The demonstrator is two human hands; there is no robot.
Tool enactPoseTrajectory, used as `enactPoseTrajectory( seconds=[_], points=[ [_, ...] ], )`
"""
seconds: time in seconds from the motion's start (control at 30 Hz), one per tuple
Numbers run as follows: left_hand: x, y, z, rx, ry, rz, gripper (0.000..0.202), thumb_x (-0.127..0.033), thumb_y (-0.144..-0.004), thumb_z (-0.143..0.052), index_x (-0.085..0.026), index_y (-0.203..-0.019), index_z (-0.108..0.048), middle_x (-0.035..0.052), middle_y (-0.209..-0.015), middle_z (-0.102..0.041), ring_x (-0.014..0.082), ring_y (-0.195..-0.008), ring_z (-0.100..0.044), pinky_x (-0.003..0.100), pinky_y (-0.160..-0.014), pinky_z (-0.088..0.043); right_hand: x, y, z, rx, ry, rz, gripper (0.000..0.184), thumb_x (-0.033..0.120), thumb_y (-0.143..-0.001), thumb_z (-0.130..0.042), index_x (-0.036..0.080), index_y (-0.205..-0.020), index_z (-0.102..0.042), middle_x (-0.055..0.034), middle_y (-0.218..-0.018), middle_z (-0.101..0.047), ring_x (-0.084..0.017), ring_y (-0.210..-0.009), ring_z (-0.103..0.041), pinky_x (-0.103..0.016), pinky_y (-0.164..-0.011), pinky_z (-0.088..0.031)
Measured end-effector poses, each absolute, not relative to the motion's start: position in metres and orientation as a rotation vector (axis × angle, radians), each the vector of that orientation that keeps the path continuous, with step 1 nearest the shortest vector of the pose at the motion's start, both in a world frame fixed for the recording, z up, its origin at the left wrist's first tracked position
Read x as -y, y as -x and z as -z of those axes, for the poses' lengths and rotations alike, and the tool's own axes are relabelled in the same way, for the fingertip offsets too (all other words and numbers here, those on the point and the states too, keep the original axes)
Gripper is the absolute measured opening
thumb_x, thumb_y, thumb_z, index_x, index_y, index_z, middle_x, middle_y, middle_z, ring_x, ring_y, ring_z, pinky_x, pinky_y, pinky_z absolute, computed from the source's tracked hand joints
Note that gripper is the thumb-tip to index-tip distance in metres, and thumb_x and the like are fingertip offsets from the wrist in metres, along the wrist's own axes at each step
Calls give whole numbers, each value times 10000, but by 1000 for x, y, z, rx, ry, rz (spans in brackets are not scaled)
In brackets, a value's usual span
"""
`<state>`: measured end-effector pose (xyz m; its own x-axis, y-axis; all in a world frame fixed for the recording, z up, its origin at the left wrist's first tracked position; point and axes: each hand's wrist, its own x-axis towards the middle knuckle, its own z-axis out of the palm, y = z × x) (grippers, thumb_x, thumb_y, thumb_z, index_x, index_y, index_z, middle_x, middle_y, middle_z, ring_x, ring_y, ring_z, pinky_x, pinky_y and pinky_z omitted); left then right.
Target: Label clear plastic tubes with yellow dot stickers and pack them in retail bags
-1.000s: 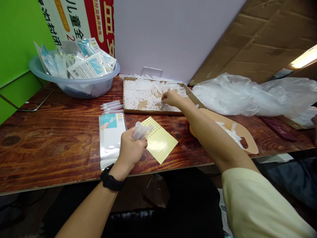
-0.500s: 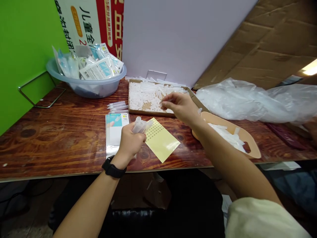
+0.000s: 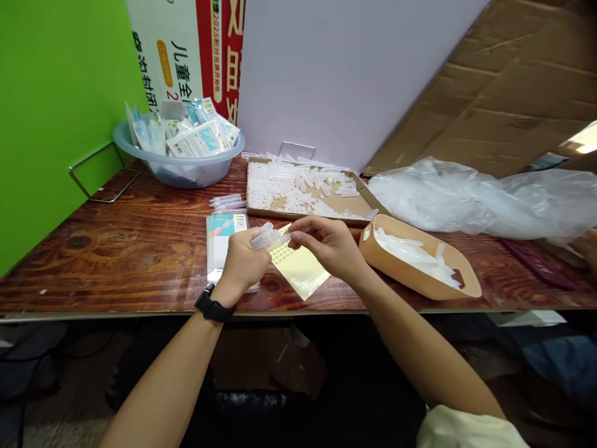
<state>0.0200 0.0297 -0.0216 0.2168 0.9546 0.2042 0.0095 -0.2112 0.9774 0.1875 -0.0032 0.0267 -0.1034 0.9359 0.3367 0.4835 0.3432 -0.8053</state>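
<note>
My left hand [image 3: 246, 261], with a black band at the wrist, is closed around several clear plastic tubes [image 3: 265, 236]. Thumb and fingertips of my right hand [image 3: 324, 242] pinch together at the ends of those tubes; whatever is between them is too small to make out. Beneath both hands lies a yellow sticker sheet [image 3: 305, 274] with rows of small round dots. A stack of printed cards in clear sleeves [image 3: 217, 252] sits left of my left hand. Behind the hands stands a shallow cardboard tray [image 3: 342, 204] of small white pieces and short tubes.
At the back left is a blue basin [image 3: 186, 168] of packaged items. A tan bin [image 3: 410, 274] with white strips stands to the right, before a large clear plastic bag [image 3: 448, 193]. Loose tubes [image 3: 227, 201] lie above the cards. Another person's hand [image 3: 586, 246] shows at the right edge.
My right hand has come from the cardboard tray back toward me and to the left, up to the tubes in my left hand. The left hand keeps its hold.
</note>
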Motion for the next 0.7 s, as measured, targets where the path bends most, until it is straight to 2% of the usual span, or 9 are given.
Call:
enactPoseTrajectory(
  seconds=[0.13, 0.27, 0.47, 0.7],
  points=[
    [-29, -14, 22, -1014, -1670, -1133, 124, -73, -538, -473, -178, -533, -408, -38, -513, -392, 97, -518, -323, 261, -497, -168, 7, -190, -18, 1862, 1322, -535, 125, 294, -864, -563, 186, -844, -621, 14, -595, -608, -107, -514, -561, -238, -523, -427],
    [-25, -13, 20, -1042, -1713, -1121, 121, -73, -516, -477, -179, -516, -417, -35, -498, -411, 102, -507, -330, 270, -505, -170, 12, -188, -5, 1830, 1329, -491, 184, 350, -885, -521, 201, -803, -594, 22, -568, -564, -100, -469, -487, -238, -484, -380],
    [-18, -19, 19, -1051, -1699, -1170, 154, -72, -518, -494, -181, -502, -387, -37, -490, -395, 98, -497, -312, 278, -511, -164, 22, -179, 10, 1626, 1349, -505, 287, 487, -882, -513, 220, -786, -555, -6, -597, -564, -133, -516, -501, -260, -475, -367],
    [-15, -23, 21, -1140, -1810, -1184, 156, -79, -544, -502, -186, -522, -391, -29, -500, -395, 111, -519, -326, 287, -534, -179, 20, -175, 24, 1573, 1286, -586, 328, 524, -867, -536, 216, -754, -530, -2, -590, -550, -128, -516, -481, -262, -490, -373]
  ],
)
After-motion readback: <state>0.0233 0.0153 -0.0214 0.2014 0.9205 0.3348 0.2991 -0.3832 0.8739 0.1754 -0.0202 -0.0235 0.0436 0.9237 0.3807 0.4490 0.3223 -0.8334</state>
